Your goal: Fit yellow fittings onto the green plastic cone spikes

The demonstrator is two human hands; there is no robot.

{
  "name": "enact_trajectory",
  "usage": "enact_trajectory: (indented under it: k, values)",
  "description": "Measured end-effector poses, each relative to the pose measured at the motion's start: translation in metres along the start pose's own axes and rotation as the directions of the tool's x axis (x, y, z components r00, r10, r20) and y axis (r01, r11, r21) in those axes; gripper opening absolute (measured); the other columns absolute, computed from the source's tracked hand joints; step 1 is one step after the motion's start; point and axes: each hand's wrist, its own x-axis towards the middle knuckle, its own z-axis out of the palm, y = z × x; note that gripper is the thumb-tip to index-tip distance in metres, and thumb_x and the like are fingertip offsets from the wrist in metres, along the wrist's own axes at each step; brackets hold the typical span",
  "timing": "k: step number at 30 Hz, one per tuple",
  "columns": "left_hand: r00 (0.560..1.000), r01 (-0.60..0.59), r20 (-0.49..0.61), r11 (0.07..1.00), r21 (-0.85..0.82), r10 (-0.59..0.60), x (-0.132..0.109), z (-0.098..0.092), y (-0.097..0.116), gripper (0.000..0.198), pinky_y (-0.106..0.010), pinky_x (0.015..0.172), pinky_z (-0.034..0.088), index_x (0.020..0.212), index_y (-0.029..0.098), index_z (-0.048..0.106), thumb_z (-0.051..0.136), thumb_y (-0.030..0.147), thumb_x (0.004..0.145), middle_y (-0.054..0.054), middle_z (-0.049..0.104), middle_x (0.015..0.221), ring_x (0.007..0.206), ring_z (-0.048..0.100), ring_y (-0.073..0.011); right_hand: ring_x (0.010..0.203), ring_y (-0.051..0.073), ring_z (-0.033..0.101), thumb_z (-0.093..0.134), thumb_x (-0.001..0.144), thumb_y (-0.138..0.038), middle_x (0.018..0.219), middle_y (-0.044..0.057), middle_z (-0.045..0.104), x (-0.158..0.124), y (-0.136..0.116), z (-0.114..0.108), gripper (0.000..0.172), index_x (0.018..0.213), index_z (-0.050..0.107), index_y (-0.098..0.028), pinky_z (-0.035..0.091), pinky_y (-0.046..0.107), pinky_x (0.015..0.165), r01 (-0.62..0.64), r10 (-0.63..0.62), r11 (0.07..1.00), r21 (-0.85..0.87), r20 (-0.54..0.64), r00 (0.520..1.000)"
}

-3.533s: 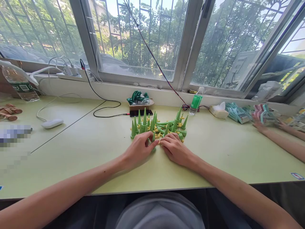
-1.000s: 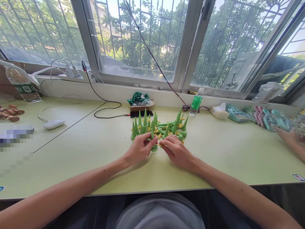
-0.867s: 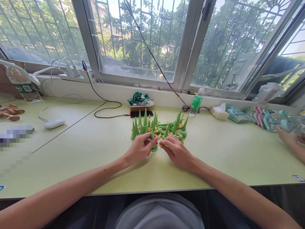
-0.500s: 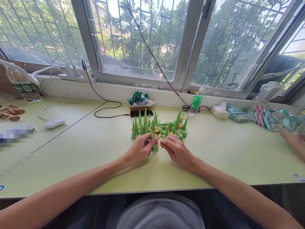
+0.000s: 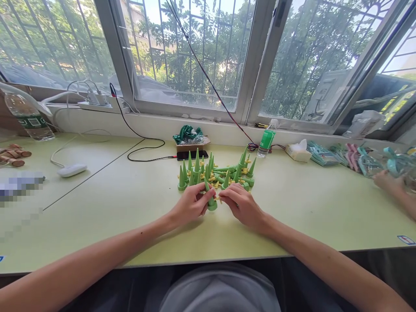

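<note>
My left hand [image 5: 192, 203] is closed around a green plant watering spike [image 5: 212, 205], its tip slanting up and its wide cap end low over the table. Opposite it, my right hand [image 5: 241, 203] pinches a small yellow valve piece [image 5: 217, 199] at the spike's side. Whether that piece is fixed in the spike I cannot tell. Just beyond both hands is a cluster of similar green spikes [image 5: 196, 162] with yellow valves, several standing point up and others lying on their sides.
Behind the cluster are a phone [image 5: 192, 155] on a cable and a small box [image 5: 191, 146]. A water bottle [image 5: 267, 139] and tissue pack [image 5: 298, 151] stand by the window. At the right, another person's hand [image 5: 388, 184] is near bagged blue items [image 5: 370, 162]. A white device [image 5: 72, 170] lies left.
My hands keep nearly the same grip and place on the spike and yellow piece. The other person's hand at the right has shifted slightly left.
</note>
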Motion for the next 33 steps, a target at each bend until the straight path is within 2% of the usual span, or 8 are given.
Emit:
enact_trajectory:
  k: [10,15,17,20,23,28,33]
  values:
    - [0.999,-0.039,-0.013,0.998,0.039,0.04,-0.0006,0.0009,-0.0034,0.035,-0.018,0.036,0.029,0.081,0.016,0.053,0.053,0.049,0.094,0.009,0.043,0.042,0.034,0.037,-0.0052,0.075,0.017,0.054,0.048,0.103,-0.022,0.079,0.004,0.064,-0.0022,0.0007,-0.0001,0.015,0.097,0.061,-0.02,0.045,0.032,0.076,-0.002,0.002,1.0,-0.004,0.023,1.0]
    - [0.997,-0.045,-0.065,0.996,0.073,0.05,0.0013,-0.0001,-0.0061,0.035,-0.018,0.038,0.032,0.082,0.016,0.054,0.053,0.048,0.095,0.008,0.043,0.044,0.035,0.041,-0.0061,0.084,0.02,0.06,0.054,0.101,-0.025,0.09,0.006,0.069,-0.0019,-0.0011,-0.0015,0.009,0.103,0.061,-0.021,0.047,0.036,0.081,-0.034,0.033,0.999,0.012,0.048,0.998]
    - [0.996,-0.043,-0.078,0.997,0.064,0.048,0.002,-0.0002,-0.0064,0.035,-0.018,0.037,0.03,0.083,0.016,0.055,0.052,0.049,0.095,0.008,0.043,0.045,0.035,0.042,-0.0063,0.088,0.021,0.061,0.059,0.098,-0.029,0.094,0.007,0.069,-0.0018,-0.0023,-0.002,0.013,0.107,0.061,-0.021,0.048,0.038,0.084,-0.038,0.037,0.999,0.017,0.037,0.999]
    - [0.996,-0.044,-0.078,0.998,0.041,0.048,0.0025,0.0,-0.0061,0.036,-0.019,0.036,0.029,0.083,0.017,0.055,0.053,0.05,0.094,0.009,0.042,0.045,0.034,0.04,-0.0062,0.091,0.022,0.062,0.062,0.096,-0.029,0.097,0.007,0.069,-0.0018,-0.0033,-0.0027,0.016,0.11,0.06,-0.021,0.049,0.038,0.085,-0.04,0.04,0.999,0.023,0.033,0.999]
    - [0.997,-0.051,-0.063,0.998,0.041,0.053,0.0018,0.0,-0.0053,0.037,-0.019,0.037,0.03,0.083,0.017,0.055,0.052,0.052,0.094,0.009,0.041,0.043,0.033,0.038,-0.0062,0.09,0.022,0.062,0.061,0.097,-0.027,0.096,0.007,0.07,-0.0021,-0.0019,-0.0024,0.012,0.108,0.06,-0.022,0.049,0.037,0.084,-0.022,0.021,1.0,0.02,0.041,0.999]
    - [0.995,-0.095,-0.013,0.985,0.142,0.098,-0.0004,-0.0002,-0.0055,0.037,-0.02,0.041,0.033,0.086,0.016,0.056,0.048,0.05,0.096,0.007,0.047,0.044,0.036,0.041,-0.0071,0.083,0.021,0.06,0.057,0.099,-0.028,0.087,0.006,0.069,-0.0041,0.0029,0.0001,0.008,0.101,0.06,-0.021,0.047,0.036,0.079,-0.008,0.009,1.0,-0.01,0.066,0.998]
    - [0.987,-0.162,0.023,0.948,0.275,0.162,-0.003,0.0003,-0.0065,0.035,-0.021,0.046,0.034,0.075,0.018,0.051,0.046,0.043,0.098,0.005,0.051,0.047,0.041,0.044,-0.008,0.073,0.018,0.057,0.05,0.102,-0.03,0.078,0.005,0.066,-0.0054,0.0049,0.0011,0.019,0.09,0.06,-0.02,0.043,0.033,0.075,-0.017,0.02,0.999,-0.028,0.1,0.995]
